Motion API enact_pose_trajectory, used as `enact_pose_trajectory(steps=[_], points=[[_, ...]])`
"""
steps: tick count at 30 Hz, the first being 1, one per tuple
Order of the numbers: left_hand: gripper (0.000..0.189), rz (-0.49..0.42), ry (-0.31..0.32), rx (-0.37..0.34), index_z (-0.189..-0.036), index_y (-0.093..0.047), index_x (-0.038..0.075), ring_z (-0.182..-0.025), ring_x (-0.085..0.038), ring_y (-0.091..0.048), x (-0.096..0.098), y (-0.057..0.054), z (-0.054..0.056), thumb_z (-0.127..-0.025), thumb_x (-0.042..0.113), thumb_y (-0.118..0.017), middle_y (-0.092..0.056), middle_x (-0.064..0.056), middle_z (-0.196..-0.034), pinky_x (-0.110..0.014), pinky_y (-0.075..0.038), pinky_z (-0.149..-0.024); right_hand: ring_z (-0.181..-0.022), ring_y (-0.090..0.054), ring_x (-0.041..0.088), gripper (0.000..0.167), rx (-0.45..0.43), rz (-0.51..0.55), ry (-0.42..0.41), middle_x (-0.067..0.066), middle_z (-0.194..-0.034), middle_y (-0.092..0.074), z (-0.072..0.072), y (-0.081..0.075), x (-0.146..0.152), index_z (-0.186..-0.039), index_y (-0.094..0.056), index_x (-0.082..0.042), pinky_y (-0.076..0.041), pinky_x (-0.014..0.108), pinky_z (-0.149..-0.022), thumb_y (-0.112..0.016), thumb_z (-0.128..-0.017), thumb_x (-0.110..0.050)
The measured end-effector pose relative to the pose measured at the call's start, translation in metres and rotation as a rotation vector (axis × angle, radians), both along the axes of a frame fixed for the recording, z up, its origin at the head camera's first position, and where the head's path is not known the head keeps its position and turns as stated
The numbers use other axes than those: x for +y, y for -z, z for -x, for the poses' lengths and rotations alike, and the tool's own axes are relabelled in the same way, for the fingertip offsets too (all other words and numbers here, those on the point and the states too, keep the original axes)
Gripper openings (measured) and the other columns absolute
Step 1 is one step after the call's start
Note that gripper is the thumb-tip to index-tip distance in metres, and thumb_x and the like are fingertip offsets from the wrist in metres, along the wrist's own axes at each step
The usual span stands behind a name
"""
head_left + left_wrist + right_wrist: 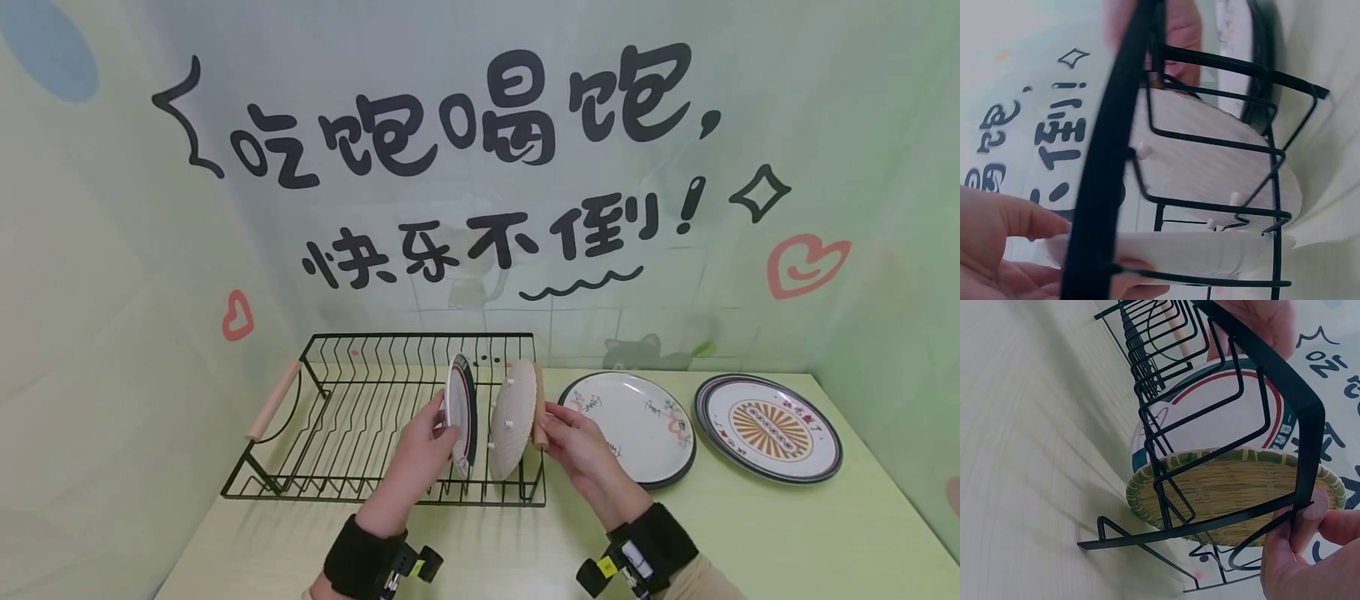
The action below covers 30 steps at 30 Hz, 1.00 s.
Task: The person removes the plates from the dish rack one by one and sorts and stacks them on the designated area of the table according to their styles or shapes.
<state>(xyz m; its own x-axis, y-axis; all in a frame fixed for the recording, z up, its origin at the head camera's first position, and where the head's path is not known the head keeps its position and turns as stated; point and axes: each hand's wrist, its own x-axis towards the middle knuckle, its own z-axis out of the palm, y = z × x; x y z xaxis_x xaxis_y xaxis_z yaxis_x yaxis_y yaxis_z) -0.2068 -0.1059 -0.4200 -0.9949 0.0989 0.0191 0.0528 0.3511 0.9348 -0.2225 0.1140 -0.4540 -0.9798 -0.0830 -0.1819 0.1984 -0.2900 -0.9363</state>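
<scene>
A black wire dish rack (420, 335) stands on the table. My left hand (423, 450) pinches a white plate (461, 417) with a dark green and red border, held on edge among the rack's wires. To its right, a round woven tray (1229, 490) with a green-bound rim stands on edge in the rack. The tray's pale back (512, 425), dotted with small knobs, faces the plate in the head view. With thumb and fingers, my right hand (585, 458) grips the wooden handle (540, 408) at the rack's right end, beside the tray.
Right of the rack lies a white plate (633, 429) with floral decoration and a dark edge. Farther right are stacked plates (772, 429) with a sunburst pattern. Another wooden handle (273, 400) is on the rack's left end. A printed backdrop (480, 192) rises behind the table.
</scene>
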Motion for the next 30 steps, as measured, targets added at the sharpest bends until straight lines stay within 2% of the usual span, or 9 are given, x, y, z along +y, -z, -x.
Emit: enact_pose_trajectory(steps=[4,9,14,17,20,22,25,27,30], points=[[0.060,-0.138,-0.035,-0.041,-0.150,-0.023,0.004,-0.119,-0.043,-0.051,-0.008,-0.006,0.000,-0.094,0.004,-0.046,-0.044,-0.029,-0.138,-0.049,-0.052,-0.084,-0.092,-0.062,0.008,0.043,0.006,-0.007,0.005,0.025,-0.129,-0.051,0.001,0.000,0.000,-0.137,-0.039,0.010,-0.051,0.020,-0.080,-0.046,-0.097,-0.004],[0.059,-0.189,-0.070,-0.027,-0.150,-0.023,0.004,-0.118,-0.041,-0.052,-0.018,-0.014,-0.004,-0.095,0.004,-0.046,-0.043,-0.027,-0.141,-0.047,-0.054,-0.083,-0.090,-0.062,0.008,0.043,0.002,-0.008,0.021,0.025,-0.127,-0.052,0.001,0.001,0.000,-0.137,-0.040,0.010,-0.052,0.020,-0.079,-0.046,-0.097,-0.003],[0.060,-0.270,-0.141,-0.002,-0.150,-0.023,0.006,-0.118,-0.037,-0.053,-0.024,-0.019,-0.006,-0.094,0.003,-0.044,-0.043,-0.024,-0.142,-0.041,-0.055,-0.081,-0.090,-0.062,0.009,0.043,0.001,-0.008,0.019,0.026,-0.129,-0.050,0.001,0.001,0.000,-0.137,-0.039,0.010,-0.051,0.020,-0.079,-0.046,-0.097,-0.003],[0.059,-0.402,-0.188,-0.013,-0.150,-0.025,0.010,-0.113,-0.031,-0.057,-0.026,-0.020,-0.005,-0.095,0.004,-0.043,-0.046,-0.020,-0.140,-0.033,-0.056,-0.078,-0.091,-0.062,0.009,0.043,-0.002,-0.012,0.023,0.026,-0.130,-0.049,0.000,0.001,0.000,-0.137,-0.039,0.009,-0.051,0.020,-0.079,-0.046,-0.097,-0.003],[0.054,-0.597,-0.211,-0.020,-0.149,-0.029,0.011,-0.101,-0.023,-0.060,-0.026,-0.018,-0.005,-0.096,0.004,-0.041,-0.047,-0.017,-0.135,-0.026,-0.056,-0.074,-0.091,-0.062,0.009,0.043,0.001,-0.014,0.023,0.026,-0.130,-0.049,0.000,0.001,0.000,-0.137,-0.039,0.009,-0.051,0.020,-0.080,-0.046,-0.097,-0.003],[0.050,-0.732,-0.202,-0.018,-0.147,-0.032,0.012,-0.096,-0.020,-0.060,-0.025,-0.016,-0.006,-0.098,0.005,-0.039,-0.047,-0.017,-0.132,-0.025,-0.056,-0.076,-0.092,-0.062,0.009,0.044,0.004,-0.016,0.019,0.026,-0.131,-0.049,0.000,0.002,0.001,-0.138,-0.039,0.009,-0.051,0.020,-0.080,-0.046,-0.097,-0.004],[0.044,-0.877,-0.170,-0.017,-0.145,-0.035,0.012,-0.095,-0.017,-0.059,-0.023,-0.015,-0.009,-0.101,0.009,-0.037,-0.045,-0.016,-0.130,-0.026,-0.054,-0.083,-0.093,-0.062,0.009,0.044,0.009,-0.016,0.016,0.027,-0.131,-0.049,0.000,0.003,0.000,-0.138,-0.038,0.009,-0.051,0.021,-0.081,-0.047,-0.097,-0.004],[0.043,-0.944,-0.147,-0.020,-0.145,-0.035,0.013,-0.099,-0.017,-0.060,-0.022,-0.015,-0.011,-0.101,0.011,-0.037,-0.044,-0.015,-0.131,-0.026,-0.053,-0.086,-0.093,-0.062,0.010,0.044,0.008,-0.018,0.017,0.027,-0.132,-0.049,0.000,0.003,0.000,-0.138,-0.039,0.008,-0.051,0.021,-0.081,-0.047,-0.097,-0.004],[0.043,-1.008,-0.127,-0.025,-0.145,-0.034,0.014,-0.099,-0.016,-0.060,-0.019,-0.017,-0.014,-0.102,0.013,-0.037,-0.043,-0.014,-0.132,-0.024,-0.053,-0.085,-0.095,-0.062,0.011,0.044,0.002,-0.026,0.018,0.026,-0.132,-0.049,0.000,0.002,-0.001,-0.138,-0.040,0.007,-0.051,0.022,-0.083,-0.048,-0.097,-0.006]])
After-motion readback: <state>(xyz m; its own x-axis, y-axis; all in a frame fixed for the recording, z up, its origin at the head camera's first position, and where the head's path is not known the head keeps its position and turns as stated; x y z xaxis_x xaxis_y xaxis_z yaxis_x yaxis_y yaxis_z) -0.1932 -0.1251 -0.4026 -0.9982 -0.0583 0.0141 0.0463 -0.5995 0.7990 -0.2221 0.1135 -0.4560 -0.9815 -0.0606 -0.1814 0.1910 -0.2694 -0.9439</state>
